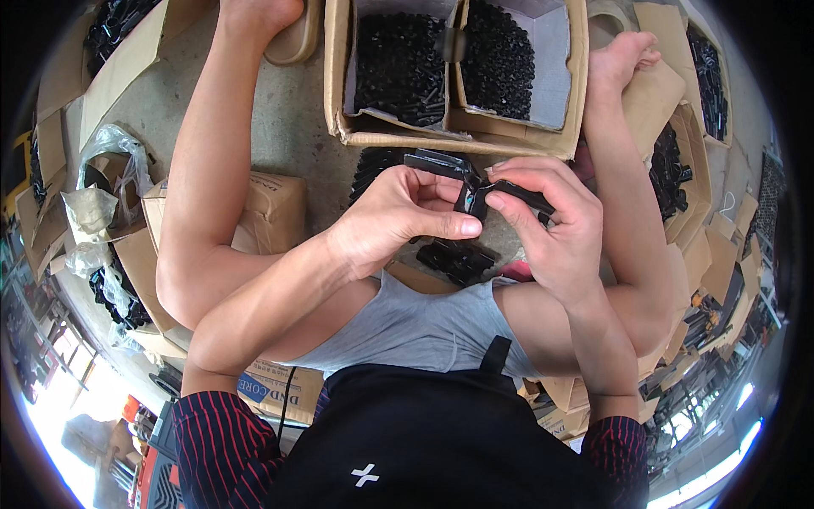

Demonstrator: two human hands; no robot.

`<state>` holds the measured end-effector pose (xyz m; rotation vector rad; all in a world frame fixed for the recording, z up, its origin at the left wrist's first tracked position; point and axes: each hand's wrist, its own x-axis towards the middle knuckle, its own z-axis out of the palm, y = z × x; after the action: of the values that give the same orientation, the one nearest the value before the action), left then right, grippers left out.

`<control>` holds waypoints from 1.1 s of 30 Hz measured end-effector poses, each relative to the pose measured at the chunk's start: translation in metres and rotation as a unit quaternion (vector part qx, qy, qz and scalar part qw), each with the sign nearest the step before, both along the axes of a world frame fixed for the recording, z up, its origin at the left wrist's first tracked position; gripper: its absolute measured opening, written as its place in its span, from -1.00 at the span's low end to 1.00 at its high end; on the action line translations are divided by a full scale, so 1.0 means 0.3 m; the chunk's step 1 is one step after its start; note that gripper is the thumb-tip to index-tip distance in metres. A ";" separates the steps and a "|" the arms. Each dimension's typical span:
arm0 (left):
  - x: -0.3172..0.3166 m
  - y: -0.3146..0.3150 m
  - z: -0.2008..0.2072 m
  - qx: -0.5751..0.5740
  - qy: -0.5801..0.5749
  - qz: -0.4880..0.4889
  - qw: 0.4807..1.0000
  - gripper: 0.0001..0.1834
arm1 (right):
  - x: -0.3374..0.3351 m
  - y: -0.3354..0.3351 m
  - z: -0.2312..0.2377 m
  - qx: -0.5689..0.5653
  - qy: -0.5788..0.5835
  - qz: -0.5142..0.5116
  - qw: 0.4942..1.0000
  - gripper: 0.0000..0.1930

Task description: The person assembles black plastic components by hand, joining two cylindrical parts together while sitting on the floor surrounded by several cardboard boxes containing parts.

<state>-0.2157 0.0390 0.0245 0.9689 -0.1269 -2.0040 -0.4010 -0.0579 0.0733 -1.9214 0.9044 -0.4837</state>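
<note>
Between my hands, in front of my lap, is a black angled bracket-like part (441, 163). My left hand (386, 212) grips its left side, with the thumb pressed along the lower end. From the right, my right hand (555, 225) pinches a black arm-like piece (527, 197) that meets the bracket in the middle. Whether the two are joined cannot be made out. Below them lies a small heap of black parts (458, 261). More long black pieces (373, 174) lie in a row behind my left hand.
Just beyond my hands stands a cardboard box (458, 142) with two compartments of small black pieces. A taped carton (275, 212) sits by my left leg. Open boxes of black parts (670, 170) stand at the right. Clear plastic bags (114, 178) lie at the left.
</note>
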 end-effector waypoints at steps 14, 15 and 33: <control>-0.016 -0.009 0.026 -0.002 -0.034 0.015 0.999 -0.55 | 0.001 -0.008 0.005 0.022 0.004 -0.019 1.000 -0.85; -0.018 -0.015 0.027 -0.006 -0.036 0.013 0.999 -0.56 | -0.006 -0.014 0.003 0.014 0.001 -0.006 1.000 -0.82; 0.586 0.007 0.268 -0.136 -0.098 0.441 0.882 -0.76 | 0.401 -0.254 -0.120 -0.383 0.220 0.199 0.875 -0.95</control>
<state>-0.0400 0.0412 0.1050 0.8307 -0.0562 -1.0157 -0.2806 -0.1341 0.0373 -2.9533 0.5815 -0.1488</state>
